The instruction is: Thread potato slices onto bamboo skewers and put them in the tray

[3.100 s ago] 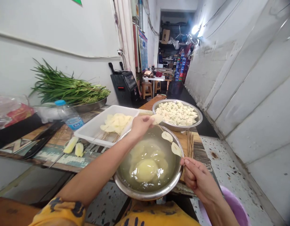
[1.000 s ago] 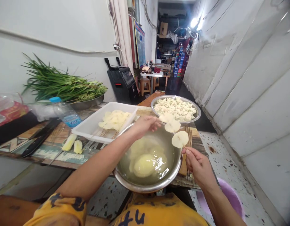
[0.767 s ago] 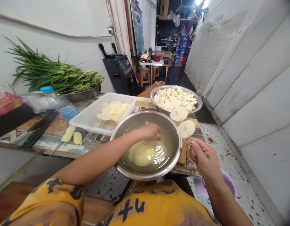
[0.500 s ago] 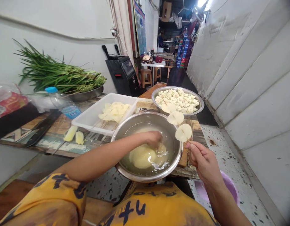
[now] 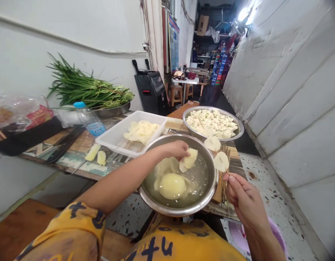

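Observation:
Over a steel basin of water (image 5: pixel 145 195), my left hand (image 5: pixel 176 149) pinches a few thin potato slices (image 5: pixel 189 159) just above the surface. A peeled whole potato (image 5: pixel 172 185) and more pale slices lie in the water below. At the basin's right rim my right hand (image 5: pixel 242 192) is closed on the lower end of a thin wooden skewer (image 5: pixel 226 174). Round potato slices (image 5: pixel 221 161) are threaded along that skewer, which points up and away from me. A bundle of loose skewers (image 5: pixel 224 195) lies on the table beside the basin, partly behind my right hand.
A white plastic tray (image 5: pixel 110 143) with skewered slices stands left of the basin. Behind it are a water bottle (image 5: pixel 91 121) and a bowl of green chives (image 5: pixel 93 90). Cauliflower pieces (image 5: pixel 211 121) fill a steel bowl at the far right. A purple tub (image 5: pixel 235 232) sits on the floor.
My left hand has come up out of the water and now shows potato slices in its fingers. My right hand still holds the skewer. The whole view has shifted slightly.

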`<action>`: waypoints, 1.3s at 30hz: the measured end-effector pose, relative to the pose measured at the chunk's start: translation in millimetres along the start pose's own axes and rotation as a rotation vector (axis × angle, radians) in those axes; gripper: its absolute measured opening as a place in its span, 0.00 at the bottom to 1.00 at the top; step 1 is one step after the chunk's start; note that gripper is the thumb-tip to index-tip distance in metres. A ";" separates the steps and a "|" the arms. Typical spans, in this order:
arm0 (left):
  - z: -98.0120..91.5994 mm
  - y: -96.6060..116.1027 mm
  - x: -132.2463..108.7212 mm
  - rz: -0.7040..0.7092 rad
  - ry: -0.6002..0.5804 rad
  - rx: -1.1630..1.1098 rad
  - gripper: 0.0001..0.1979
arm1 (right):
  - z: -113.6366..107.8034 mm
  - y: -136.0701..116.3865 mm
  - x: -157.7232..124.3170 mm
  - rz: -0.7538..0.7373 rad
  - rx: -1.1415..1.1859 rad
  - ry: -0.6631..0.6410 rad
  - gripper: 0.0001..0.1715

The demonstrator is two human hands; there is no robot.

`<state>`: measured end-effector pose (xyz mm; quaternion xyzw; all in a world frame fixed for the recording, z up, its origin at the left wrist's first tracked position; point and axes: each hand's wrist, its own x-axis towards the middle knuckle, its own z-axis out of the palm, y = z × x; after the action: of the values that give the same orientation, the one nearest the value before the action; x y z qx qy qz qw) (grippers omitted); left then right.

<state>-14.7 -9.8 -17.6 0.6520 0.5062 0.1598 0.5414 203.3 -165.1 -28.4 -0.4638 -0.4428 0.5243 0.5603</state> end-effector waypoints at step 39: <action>-20.5 17.5 1.7 0.343 0.560 -0.377 0.08 | 1.2 4.5 -4.1 -0.229 -0.744 0.030 0.16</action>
<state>-20.9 4.5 4.5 0.5473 0.4798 0.5105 0.4579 201.1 -169.0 -32.7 -0.5907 -0.6433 0.2550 0.4151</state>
